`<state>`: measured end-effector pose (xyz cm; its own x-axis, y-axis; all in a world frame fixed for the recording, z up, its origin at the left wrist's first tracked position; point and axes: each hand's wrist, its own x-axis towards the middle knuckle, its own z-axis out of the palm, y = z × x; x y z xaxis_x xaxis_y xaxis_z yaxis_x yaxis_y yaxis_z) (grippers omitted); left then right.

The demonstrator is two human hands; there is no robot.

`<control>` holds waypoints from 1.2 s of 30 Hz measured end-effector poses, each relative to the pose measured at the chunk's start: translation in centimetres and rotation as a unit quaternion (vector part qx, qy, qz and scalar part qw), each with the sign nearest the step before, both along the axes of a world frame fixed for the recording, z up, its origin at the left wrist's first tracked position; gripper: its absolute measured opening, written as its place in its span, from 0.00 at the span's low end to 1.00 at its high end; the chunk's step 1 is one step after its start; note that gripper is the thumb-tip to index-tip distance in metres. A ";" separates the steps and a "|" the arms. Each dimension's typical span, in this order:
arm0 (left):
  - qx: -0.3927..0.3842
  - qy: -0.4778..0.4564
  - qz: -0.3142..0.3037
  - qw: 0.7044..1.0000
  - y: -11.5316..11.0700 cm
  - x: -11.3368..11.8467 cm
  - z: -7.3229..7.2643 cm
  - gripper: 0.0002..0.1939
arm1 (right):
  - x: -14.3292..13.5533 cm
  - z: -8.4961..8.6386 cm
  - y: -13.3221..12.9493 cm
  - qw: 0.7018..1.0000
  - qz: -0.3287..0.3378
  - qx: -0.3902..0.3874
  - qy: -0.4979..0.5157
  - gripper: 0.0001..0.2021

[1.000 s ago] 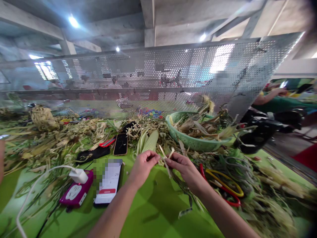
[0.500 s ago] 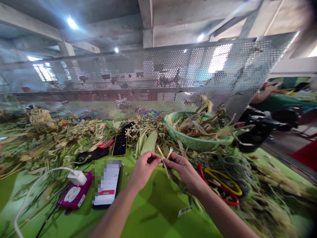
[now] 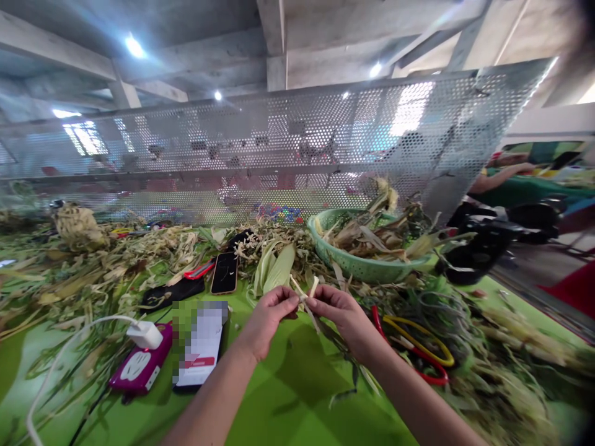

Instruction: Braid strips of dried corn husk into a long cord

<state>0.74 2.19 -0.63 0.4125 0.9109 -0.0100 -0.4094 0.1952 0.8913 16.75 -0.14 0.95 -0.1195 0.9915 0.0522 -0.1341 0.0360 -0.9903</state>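
Note:
Over the middle of the green table (image 3: 279, 409), my two hands meet at a few pale corn husk strips (image 3: 302, 296). My left hand (image 3: 274, 313) pinches the strips from the left between thumb and fingertips. From the other side my right hand (image 3: 341, 313) grips them, thumb against the fingers. Two short pale ends stick up between the hands, and longer greenish strands hang below the right hand. Just beyond my left hand lies a bunch of broad pale green husk leaves (image 3: 281, 266).
A green plastic basket (image 3: 357, 266) of dry husks stands behind my right hand. Red and yellow handled scissors (image 3: 418, 341) lie to the right. On the left are a lit phone (image 3: 199, 353), a purple power strip (image 3: 142, 365) and a dark phone (image 3: 224, 272). A perforated metal panel (image 3: 214, 155) rises behind.
Both hands have shifted very slightly left with the husk strips still pinched between them. The strand hanging under my right hand has swung a little. At far right another person's arm has moved.

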 end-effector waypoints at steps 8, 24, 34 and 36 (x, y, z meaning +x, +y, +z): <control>0.005 0.043 -0.013 0.999 -0.1 0.1 0.0 0.13 | -0.1 0.1 -0.2 1.000 0.010 -0.020 0.019 0.13; 0.053 0.112 0.012 0.992 -0.4 -0.1 1.0 0.16 | 0.5 -0.3 0.4 1.000 -0.028 0.002 -0.007 0.16; 0.041 0.104 0.019 0.994 -0.3 0.6 0.3 0.17 | 0.3 -0.9 0.9 0.996 -0.062 0.043 -0.052 0.17; 0.032 0.095 0.025 0.995 -0.3 0.6 0.2 0.17 | 0.3 -1.1 0.9 0.990 -0.073 0.071 -0.099 0.17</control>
